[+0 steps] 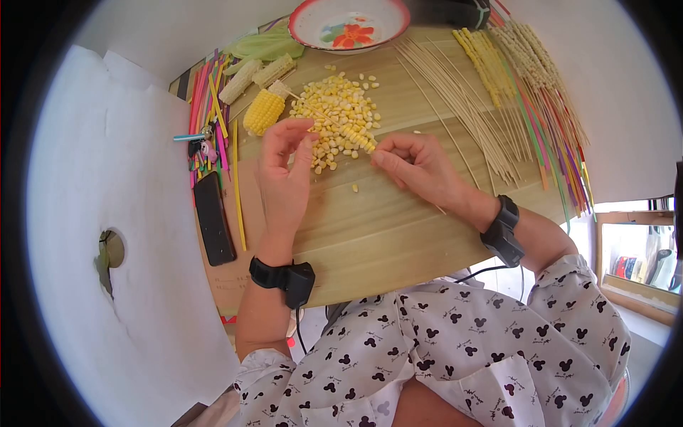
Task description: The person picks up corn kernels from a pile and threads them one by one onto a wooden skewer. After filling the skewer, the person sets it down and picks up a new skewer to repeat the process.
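Note:
My right hand [413,165] is closed round a bamboo skewer, its thumb and forefinger pinching just below a row of threaded corn kernels [359,138]. The skewer's bare tip points up and left over the pile of loose corn kernels [334,103]. On the left side of that pile, my left hand [288,153] has its fingers curled, with thumb and forefinger close together. Whatever lies between those fingertips is too small to make out. Just beyond the left hand rests a partly stripped corn cob [264,112], yellow kernels still on it.
Bare cobs [240,81] and green husk [267,46] lie back left. An enamel basin [348,28] stands at the far edge. Plain skewers [462,99] and kernel-covered skewers [526,57] spread at right. A phone [213,217] and coloured strips [206,107] line the left edge.

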Available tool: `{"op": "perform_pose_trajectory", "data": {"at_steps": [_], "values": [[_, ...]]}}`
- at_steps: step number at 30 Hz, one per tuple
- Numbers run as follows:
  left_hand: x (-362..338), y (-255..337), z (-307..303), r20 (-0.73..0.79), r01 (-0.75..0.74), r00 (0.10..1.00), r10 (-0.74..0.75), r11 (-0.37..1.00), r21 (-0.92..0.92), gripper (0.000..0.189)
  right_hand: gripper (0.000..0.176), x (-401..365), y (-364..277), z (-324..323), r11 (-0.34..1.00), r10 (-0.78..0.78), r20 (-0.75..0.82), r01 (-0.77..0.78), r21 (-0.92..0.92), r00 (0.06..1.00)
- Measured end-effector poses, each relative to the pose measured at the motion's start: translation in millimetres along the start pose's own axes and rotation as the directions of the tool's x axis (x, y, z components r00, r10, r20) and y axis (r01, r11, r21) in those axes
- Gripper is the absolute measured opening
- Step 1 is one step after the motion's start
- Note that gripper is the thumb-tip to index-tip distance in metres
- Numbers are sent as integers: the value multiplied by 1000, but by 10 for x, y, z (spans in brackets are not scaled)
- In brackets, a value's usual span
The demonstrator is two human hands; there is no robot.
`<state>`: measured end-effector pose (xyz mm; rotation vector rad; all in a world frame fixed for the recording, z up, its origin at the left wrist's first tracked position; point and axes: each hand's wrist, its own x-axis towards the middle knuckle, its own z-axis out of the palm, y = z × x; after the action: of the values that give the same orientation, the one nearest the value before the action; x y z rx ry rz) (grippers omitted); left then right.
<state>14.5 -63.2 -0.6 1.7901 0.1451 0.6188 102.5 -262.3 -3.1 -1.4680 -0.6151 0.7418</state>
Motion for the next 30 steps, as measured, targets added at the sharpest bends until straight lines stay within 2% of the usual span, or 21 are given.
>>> {"op": "perform_pose_trajectory", "data": {"at_steps": [8,10,13,17,19,20,22,23,25,26,28,29,30], "values": [[4,-48,-25,-10,32,999,-32,999,-26,18,18,-8,-5,-10,1000,-6,-28,7,27,1000],[8,-17,-48,-52,88,995,-88,996,9,16,16,-2,21,-13,1000,-24,-19,24,13,1000],[30,-41,-118,-76,76,995,-72,995,57,15,14,6,14,-6,999,-12,-30,11,-46,999],[64,-47,-203,-134,67,990,-50,991,120,15,14,11,19,0,999,-38,-39,37,-20,999],[76,20,-232,-175,98,983,-56,967,237,13,14,16,48,-12,999,-46,-67,45,-19,997],[82,59,-263,-179,100,982,-57,966,238,13,14,14,44,-18,999,-45,-63,44,-19,997],[88,120,-349,6,197,977,-215,906,374,10,14,17,34,-27,998,-46,-80,43,-35,996],[75,107,-375,2,200,976,-216,905,375,10,14,12,25,-30,998,-45,-76,43,-34,996],[44,72,-421,159,119,958,-240,833,540,11,15,5,0,-30,999,-32,-71,29,-41,997],[36,83,-444,155,121,958,-240,833,541,11,15,3,-4,-25,999,-33,-67,31,-41,997],[31,153,-483,259,170,895,-364,813,556,14,15,5,-13,-18,999,-39,-60,37,-35,997],[25,224,-501,254,171,896,-364,812,558,14,15,6,-13,-14,999,-41,-55,39,-34,998],[20,313,-519,286,140,875,-392,768,625,16,15,7,-12,-10,998,-50,-55,49,-35,997]]}}
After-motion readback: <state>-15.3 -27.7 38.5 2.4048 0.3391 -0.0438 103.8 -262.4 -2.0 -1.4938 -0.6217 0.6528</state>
